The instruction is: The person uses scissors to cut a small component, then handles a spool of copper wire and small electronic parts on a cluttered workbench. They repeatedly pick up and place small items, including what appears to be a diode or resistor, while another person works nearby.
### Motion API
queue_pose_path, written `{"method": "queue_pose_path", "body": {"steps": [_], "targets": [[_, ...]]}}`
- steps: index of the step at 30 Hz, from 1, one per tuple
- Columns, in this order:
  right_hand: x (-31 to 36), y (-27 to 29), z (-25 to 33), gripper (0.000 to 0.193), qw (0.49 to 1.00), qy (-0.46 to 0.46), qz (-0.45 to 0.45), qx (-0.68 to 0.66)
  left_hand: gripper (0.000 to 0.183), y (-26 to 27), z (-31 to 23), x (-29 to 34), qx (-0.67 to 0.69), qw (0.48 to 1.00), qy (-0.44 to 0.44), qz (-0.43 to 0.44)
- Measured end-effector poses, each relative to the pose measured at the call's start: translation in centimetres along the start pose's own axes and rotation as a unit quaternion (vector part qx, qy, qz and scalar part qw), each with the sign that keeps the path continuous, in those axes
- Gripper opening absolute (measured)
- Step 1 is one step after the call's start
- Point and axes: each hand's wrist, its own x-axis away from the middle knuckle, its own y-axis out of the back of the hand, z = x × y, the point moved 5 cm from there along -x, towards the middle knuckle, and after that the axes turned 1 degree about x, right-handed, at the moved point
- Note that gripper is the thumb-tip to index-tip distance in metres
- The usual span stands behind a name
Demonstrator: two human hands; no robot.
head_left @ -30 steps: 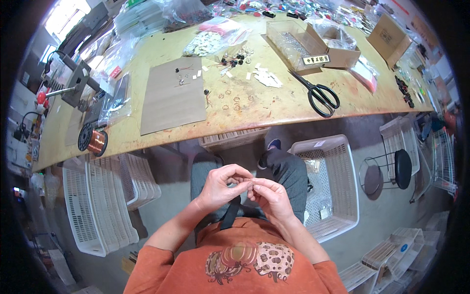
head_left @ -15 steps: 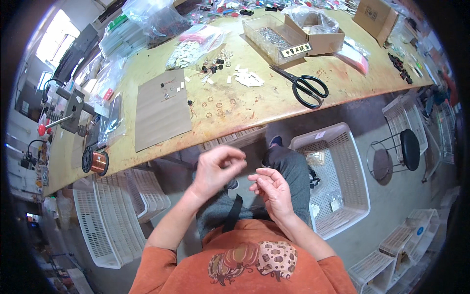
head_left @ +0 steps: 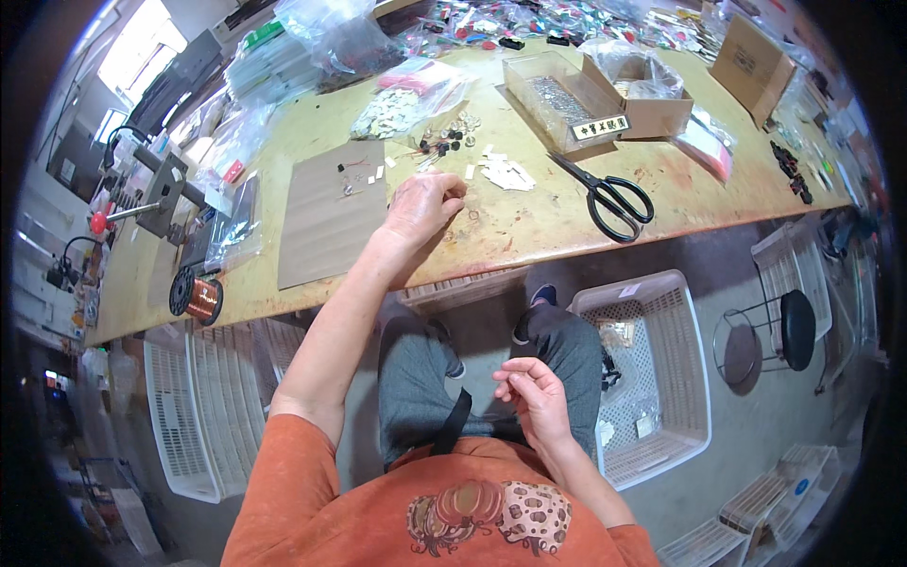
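My left hand reaches over the near part of the table, fingers curled down and closed. Whatever is at its fingertips is hidden. It covers most of a group of small copper-coloured wire rings; one ring shows just right of it. Above my lap, my right hand is closed in a pinch, and anything between those fingertips is too small to make out. Beyond the left hand lie small black parts with wires and a pile of white rectangular pieces. A brown cardboard sheet lies left of that hand.
Black-handled scissors lie near the table's front edge. Behind them stand a clear plastic box and an open carton. At left are a copper wire spool and a hand-lever press. A white crate stands right of my legs.
My left hand has moved from above my lap, forward and up onto the table by the wire rings. My right hand stays over the lap, slightly lower. The view has shifted a little.
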Motion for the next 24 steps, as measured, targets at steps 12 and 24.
{"method": "queue_pose_path", "body": {"steps": [12, 24], "targets": [[-0.1, -0.4, -1.7, 0.014, 0.998, -0.048, -0.027, -0.006, 0.007, 7.0, 0.7, 14.9, 0.050, 0.984, -0.004, -0.172], [0.3, -2.2, -3.4, 0.014, 0.995, -0.088, -0.035, 0.036, 0.015, 16.2, 20.4, 20.8, -0.133, 0.931, 0.223, -0.258]]}}
